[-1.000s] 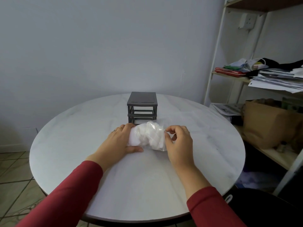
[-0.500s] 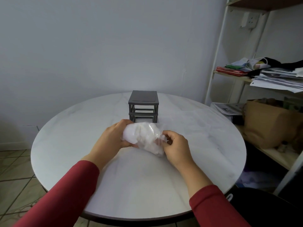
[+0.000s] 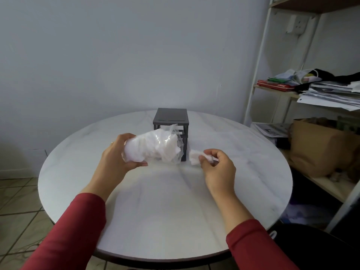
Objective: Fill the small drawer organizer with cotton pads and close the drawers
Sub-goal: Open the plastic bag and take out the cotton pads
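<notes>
Gripping a clear plastic bag [image 3: 169, 133] in the left hand [image 3: 116, 158], fingers [image 3: 126, 136] wrapped round its closed end, thumb tucked beneath. Held above the desk [image 3: 155, 211], lying sideways, mouth open and pointing right, crinkled film flaring at the lip. Stuffed with white cotton pads [image 3: 148, 151], soft and jumbled, edges of several showing at the mouth; number impossible to tell. Pinching a small white clump [image 3: 193, 158] of the same in the right hand [image 3: 218, 170], fingers [image 3: 211, 152] curled in on it against the thumb, just right of the bag's mouth and apart from it. Hiding the lower left front of the organizer [image 3: 171, 118] behind the bag. Small, dark grey, boxy and flat-topped, standing upright near the middle of the desk, beyond both hands; open frame at the front, drawers not clearly made out. Round, white and faintly marbled underneath. Red sleeves [image 3: 78, 230] on both arms. Off to the right, a white shelf [image 3: 259, 75] with stacked papers [image 3: 331, 92] and a brown paper sack [image 3: 319, 145].
</notes>
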